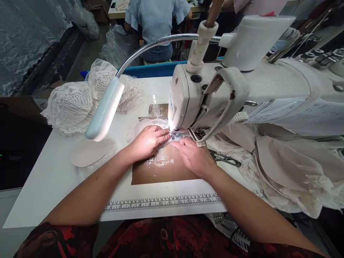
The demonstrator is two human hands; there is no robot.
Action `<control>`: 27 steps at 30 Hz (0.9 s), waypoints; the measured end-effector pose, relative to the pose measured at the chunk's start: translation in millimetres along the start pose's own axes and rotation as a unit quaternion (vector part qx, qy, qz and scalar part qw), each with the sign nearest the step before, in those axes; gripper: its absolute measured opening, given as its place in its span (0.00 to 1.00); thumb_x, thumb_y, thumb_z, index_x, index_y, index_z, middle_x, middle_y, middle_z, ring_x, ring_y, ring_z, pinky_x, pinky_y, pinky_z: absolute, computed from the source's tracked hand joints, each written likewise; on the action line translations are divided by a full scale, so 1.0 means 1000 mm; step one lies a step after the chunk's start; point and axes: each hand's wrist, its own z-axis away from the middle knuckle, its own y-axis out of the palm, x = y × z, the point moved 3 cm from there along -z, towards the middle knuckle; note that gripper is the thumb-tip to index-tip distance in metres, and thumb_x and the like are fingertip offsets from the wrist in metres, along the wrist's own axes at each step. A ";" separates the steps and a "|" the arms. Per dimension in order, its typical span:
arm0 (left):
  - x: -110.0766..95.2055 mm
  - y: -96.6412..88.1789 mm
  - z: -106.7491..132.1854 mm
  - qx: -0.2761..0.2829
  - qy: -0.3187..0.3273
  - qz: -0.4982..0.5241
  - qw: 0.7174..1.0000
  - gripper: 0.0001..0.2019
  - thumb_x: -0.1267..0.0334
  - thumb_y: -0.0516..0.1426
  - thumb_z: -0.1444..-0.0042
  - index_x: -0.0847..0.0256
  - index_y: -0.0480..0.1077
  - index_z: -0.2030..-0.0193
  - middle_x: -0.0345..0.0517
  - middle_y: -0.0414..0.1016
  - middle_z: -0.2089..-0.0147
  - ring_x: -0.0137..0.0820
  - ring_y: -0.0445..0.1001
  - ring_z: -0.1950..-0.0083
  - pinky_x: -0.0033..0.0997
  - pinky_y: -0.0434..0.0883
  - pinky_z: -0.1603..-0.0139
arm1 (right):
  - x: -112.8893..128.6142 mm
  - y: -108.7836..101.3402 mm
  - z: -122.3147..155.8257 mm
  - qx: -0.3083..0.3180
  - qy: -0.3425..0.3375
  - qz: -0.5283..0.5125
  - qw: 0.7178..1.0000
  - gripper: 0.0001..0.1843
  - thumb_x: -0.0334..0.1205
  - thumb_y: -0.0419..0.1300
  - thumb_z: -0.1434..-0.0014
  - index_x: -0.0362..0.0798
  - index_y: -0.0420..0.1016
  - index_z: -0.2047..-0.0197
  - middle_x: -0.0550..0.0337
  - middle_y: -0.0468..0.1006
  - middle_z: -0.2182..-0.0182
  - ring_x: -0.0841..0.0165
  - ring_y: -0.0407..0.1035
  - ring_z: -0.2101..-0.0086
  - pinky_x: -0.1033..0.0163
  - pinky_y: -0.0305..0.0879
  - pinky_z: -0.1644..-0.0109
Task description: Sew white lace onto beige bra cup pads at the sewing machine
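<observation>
Lace-edged piece [140,126] laid on the white table [48,190], just left of the sewing machine [181,96] head; its near-right part covered by the left hand [154,141], fingers close together, pressed down; right hand [194,154] rested near the needle area, index extended, others curled; whether cloth is pinched by either cannot be told; fabric best kept flat, lightly guided, fingertips held clear of the needle.

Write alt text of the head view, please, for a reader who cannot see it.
A person's left hand and right hand rest at a sewing machine, the left over a lace-edged piece. A lamp hangs nearby; lace piles lie on both sides.
</observation>
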 end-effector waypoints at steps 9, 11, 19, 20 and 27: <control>-0.001 -0.003 0.002 -0.009 -0.007 -0.009 1.000 0.19 0.68 0.50 0.39 0.61 0.67 0.41 0.51 0.69 0.41 0.41 0.65 0.49 0.40 0.65 0.53 | 0.000 -0.002 -0.001 -0.008 0.006 -0.020 1.000 0.22 0.27 0.50 0.44 0.50 0.74 0.49 0.57 0.73 0.64 0.68 0.64 0.68 0.65 0.54 0.67; -0.005 -0.008 0.005 0.000 -0.025 -0.030 0.999 0.18 0.66 0.50 0.38 0.63 0.67 0.42 0.54 0.69 0.41 0.43 0.65 0.48 0.41 0.66 0.52 | 0.000 -0.004 0.000 -0.016 0.005 -0.030 0.999 0.21 0.28 0.50 0.43 0.50 0.75 0.50 0.57 0.75 0.63 0.68 0.65 0.67 0.66 0.55 0.66; -0.031 -0.026 0.019 0.025 -0.071 0.053 0.996 0.16 0.59 0.47 0.35 0.62 0.74 0.55 0.50 0.73 0.58 0.35 0.72 0.58 0.32 0.70 0.62 | 0.000 -0.008 0.003 -0.025 -0.015 -0.050 0.998 0.19 0.30 0.48 0.41 0.49 0.76 0.53 0.55 0.76 0.65 0.66 0.66 0.67 0.64 0.58 0.64; -0.032 -0.026 0.019 0.016 -0.066 0.064 0.996 0.16 0.58 0.47 0.35 0.63 0.74 0.55 0.50 0.73 0.59 0.35 0.72 0.59 0.32 0.70 0.61 | 0.000 -0.008 0.003 -0.023 -0.017 -0.051 0.998 0.19 0.30 0.48 0.41 0.49 0.76 0.53 0.55 0.76 0.65 0.66 0.66 0.67 0.64 0.59 0.64; -0.036 -0.020 0.014 -0.003 -0.003 0.098 0.995 0.15 0.61 0.48 0.35 0.63 0.74 0.57 0.51 0.73 0.62 0.35 0.71 0.59 0.35 0.69 0.56 | -0.001 -0.007 0.004 -0.026 -0.015 -0.047 0.998 0.19 0.30 0.48 0.41 0.50 0.76 0.53 0.55 0.75 0.66 0.66 0.66 0.67 0.63 0.59 0.64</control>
